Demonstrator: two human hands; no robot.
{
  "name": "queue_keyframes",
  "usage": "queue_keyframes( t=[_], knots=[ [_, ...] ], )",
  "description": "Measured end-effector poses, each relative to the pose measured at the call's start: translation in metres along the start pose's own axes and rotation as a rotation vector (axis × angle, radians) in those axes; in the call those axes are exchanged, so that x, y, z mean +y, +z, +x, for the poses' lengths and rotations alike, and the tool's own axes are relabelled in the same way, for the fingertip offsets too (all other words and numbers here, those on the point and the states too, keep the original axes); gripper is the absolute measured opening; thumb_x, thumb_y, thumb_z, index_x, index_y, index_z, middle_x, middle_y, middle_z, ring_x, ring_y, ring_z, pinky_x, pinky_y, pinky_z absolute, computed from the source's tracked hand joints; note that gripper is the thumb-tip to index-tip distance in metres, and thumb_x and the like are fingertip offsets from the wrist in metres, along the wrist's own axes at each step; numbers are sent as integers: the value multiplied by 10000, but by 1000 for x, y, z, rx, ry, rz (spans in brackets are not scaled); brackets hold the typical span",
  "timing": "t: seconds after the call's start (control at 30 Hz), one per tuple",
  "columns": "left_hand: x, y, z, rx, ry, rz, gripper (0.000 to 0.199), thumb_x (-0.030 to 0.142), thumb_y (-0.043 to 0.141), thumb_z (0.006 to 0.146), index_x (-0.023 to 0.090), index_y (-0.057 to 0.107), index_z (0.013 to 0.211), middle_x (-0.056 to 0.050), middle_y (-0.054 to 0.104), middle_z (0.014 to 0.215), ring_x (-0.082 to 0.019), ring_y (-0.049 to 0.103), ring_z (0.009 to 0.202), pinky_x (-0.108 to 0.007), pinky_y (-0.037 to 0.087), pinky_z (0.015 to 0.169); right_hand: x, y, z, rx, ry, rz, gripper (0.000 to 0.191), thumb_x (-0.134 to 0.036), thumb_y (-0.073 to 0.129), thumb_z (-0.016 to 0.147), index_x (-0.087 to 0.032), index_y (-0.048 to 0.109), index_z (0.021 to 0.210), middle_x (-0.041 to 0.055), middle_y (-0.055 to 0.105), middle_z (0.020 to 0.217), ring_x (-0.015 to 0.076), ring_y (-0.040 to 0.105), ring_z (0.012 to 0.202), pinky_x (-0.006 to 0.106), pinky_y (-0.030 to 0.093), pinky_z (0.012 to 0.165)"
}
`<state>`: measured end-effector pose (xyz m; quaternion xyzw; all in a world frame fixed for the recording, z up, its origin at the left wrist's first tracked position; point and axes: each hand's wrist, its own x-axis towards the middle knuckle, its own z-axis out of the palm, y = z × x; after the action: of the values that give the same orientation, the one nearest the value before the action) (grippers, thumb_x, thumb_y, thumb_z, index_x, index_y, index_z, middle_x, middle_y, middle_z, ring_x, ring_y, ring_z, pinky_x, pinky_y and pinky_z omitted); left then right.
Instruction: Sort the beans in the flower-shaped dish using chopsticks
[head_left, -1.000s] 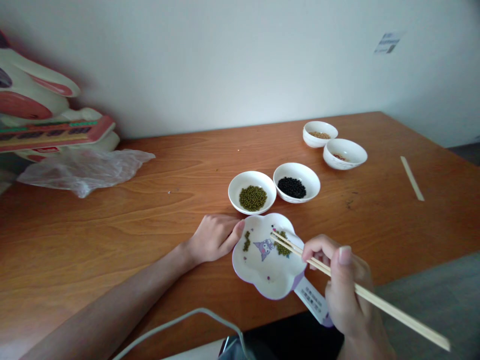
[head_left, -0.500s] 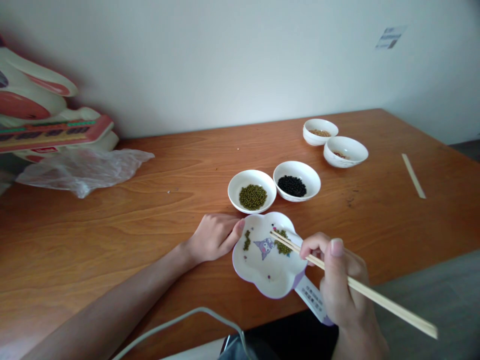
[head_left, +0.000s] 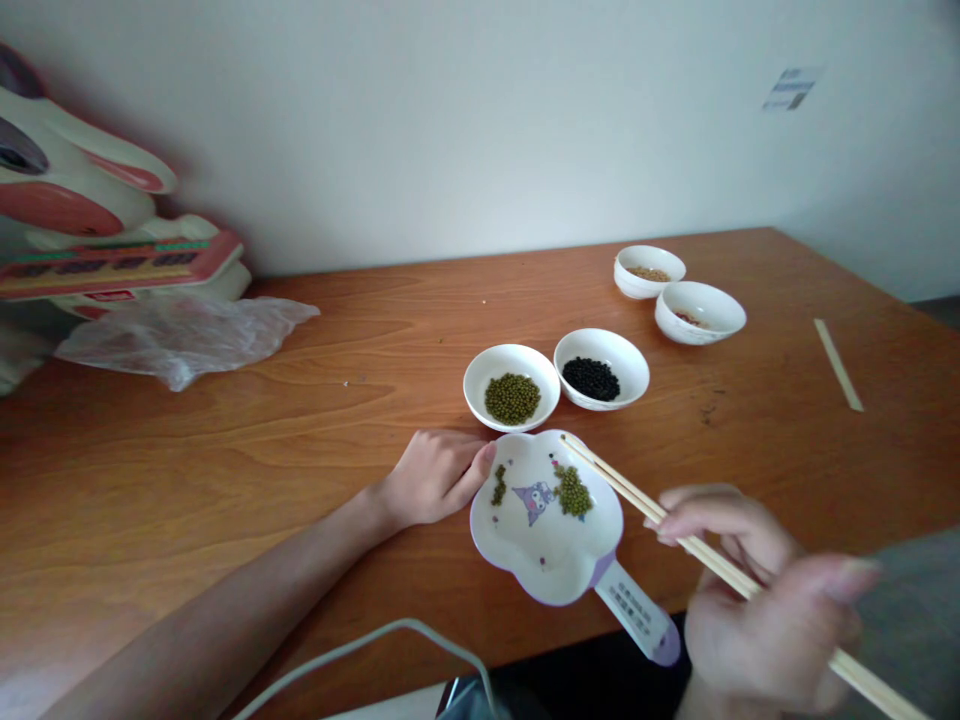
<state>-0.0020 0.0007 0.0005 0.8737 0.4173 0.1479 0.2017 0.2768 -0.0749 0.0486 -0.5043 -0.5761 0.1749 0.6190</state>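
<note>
My left hand rests on the wooden table, its fingertips touching the left rim of a white flower-shaped dish with a purple handle. The dish holds two small heaps of green beans around a cartoon print. My right hand, blurred, grips a pair of wooden chopsticks; their tips hang over the dish's far right rim. Just behind the dish stand a white bowl of green beans and a white bowl of black beans.
Two more white bowls stand at the back right. A single wooden stick lies at the far right. A crumpled clear plastic bag and a large red and white toy sit at the back left. A grey cable crosses the near edge.
My right hand has pulled back to the right and opened up its grip, lifting the chopstick tips from the green beans to the dish's far right rim. The left hand has stayed put.
</note>
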Motion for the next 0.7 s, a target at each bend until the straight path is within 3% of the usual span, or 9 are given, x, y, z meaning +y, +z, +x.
queue_keyframes(
  t=[0.17,0.27,0.37,0.57,0.7],
  knots=[
    [1,0,0,3,0,-2,460,357,264,1121,190,529,785,-16,619,734,-137,527,652,-267,348,654,-20,21,4,216,4,90,763,-651,227,1067,-201,692,662,73,665,694,240,673,726,371,500,667],
    [1,-1,0,10,1,-9,463,356,263,1121,189,526,778,-15,619,732,-135,520,647,-272,341,648,-21,37,7,91,95,110,745,-667,224,1062,-194,711,755,70,693,759,214,653,688,341,473,612],
    [2,-2,1,16,5,-9,469,356,263,1121,189,524,769,-13,613,721,-133,512,638,-280,333,641,-16,40,7,9,163,130,745,-649,187,1071,-195,703,786,65,694,795,203,646,699,329,460,602],
    [3,-3,1,17,14,-8,469,356,266,1121,189,531,772,-11,617,719,-131,515,629,-286,330,626,-1,2,1,22,168,-28,805,-693,130,1050,-214,681,710,66,674,762,226,665,821,331,490,673],
    [3,-2,1,25,16,-8,469,351,268,1119,188,536,769,-19,620,720,-137,526,635,-285,337,627,13,-22,-2,-146,177,-135,785,-658,167,1062,-208,723,740,83,716,770,226,672,752,332,489,627]
  ],
)
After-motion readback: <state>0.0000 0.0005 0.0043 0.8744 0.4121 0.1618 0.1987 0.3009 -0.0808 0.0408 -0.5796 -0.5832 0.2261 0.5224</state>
